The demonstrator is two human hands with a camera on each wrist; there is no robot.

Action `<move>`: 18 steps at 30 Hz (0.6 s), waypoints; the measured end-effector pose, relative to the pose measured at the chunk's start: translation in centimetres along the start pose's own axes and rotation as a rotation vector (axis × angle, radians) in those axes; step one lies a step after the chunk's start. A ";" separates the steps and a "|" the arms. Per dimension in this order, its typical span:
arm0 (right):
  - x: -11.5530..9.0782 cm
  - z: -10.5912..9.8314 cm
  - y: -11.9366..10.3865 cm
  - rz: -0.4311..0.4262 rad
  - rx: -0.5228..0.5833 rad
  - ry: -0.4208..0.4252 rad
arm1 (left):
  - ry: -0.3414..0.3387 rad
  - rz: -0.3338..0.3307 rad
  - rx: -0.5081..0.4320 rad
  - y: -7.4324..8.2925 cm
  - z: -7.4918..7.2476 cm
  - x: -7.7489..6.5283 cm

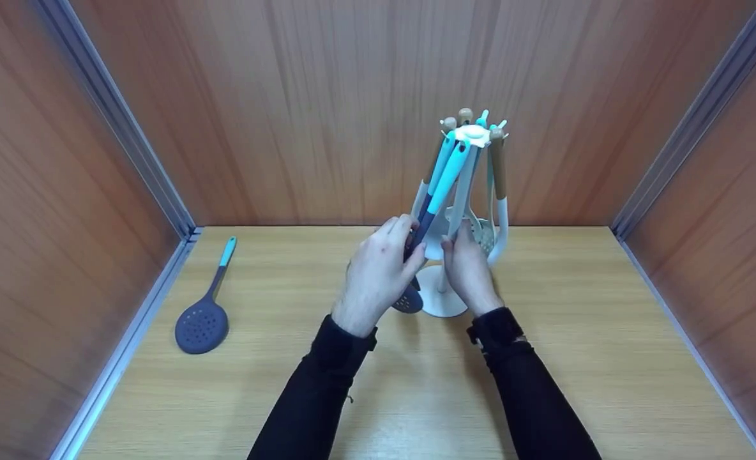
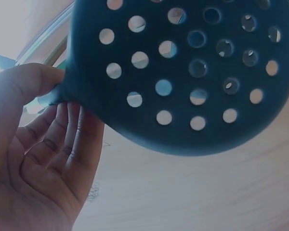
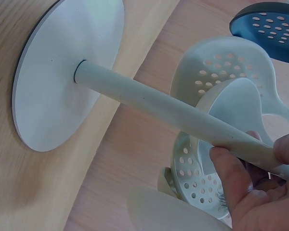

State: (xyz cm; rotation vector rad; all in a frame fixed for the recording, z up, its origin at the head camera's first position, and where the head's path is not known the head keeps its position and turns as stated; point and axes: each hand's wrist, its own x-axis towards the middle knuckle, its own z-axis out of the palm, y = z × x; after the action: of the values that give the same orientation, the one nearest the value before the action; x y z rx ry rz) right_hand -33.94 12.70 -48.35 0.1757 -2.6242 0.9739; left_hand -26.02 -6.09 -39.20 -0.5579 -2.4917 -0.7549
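A white utensil stand stands near the back of the table, hung with several utensils. My left hand pinches the neck of a dark blue skimmer, whose turquoise handle leans up against the top of the stand. I cannot tell whether its end is on a hook. In the left wrist view the thumb and fingers are on the neck, beside the holed head. My right hand grips the stand's pole below the hanging utensils, with the round base on the table.
A second dark blue skimmer with a turquoise handle lies on the table at the left. Pale holed utensils and a pale ladle hang around the pole. Wooden walls enclose the back and both sides.
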 end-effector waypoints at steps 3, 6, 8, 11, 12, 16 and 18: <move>0.0 0.0 0.0 0.001 0.002 -0.003 | -0.004 -0.002 -0.009 0.0 0.2 0.0; 0.1 0.0 0.0 0.013 0.009 -0.010 | -0.005 0.000 -0.017 0.0 0.5 0.0; 0.1 0.0 0.0 0.023 0.009 -0.016 | -0.004 0.001 -0.022 0.0 0.7 -0.1; 0.1 0.0 0.0 0.026 0.005 -0.020 | -0.009 -0.003 -0.027 0.1 1.0 -0.1; 0.1 0.0 0.0 0.025 0.002 -0.019 | -0.011 -0.006 -0.030 0.1 1.1 0.0; 0.1 0.0 0.0 0.013 0.002 -0.016 | -0.021 -0.005 -0.043 0.1 1.5 0.0; 0.0 -0.1 0.0 0.005 0.011 -0.016 | -0.021 0.002 -0.050 0.1 1.8 -0.1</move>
State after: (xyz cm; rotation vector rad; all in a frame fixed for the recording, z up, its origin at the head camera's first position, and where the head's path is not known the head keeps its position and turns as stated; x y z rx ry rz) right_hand -33.95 12.76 -48.29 0.1805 -2.6352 0.9922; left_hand -26.51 -4.98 -40.50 -0.5891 -2.4972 -0.8163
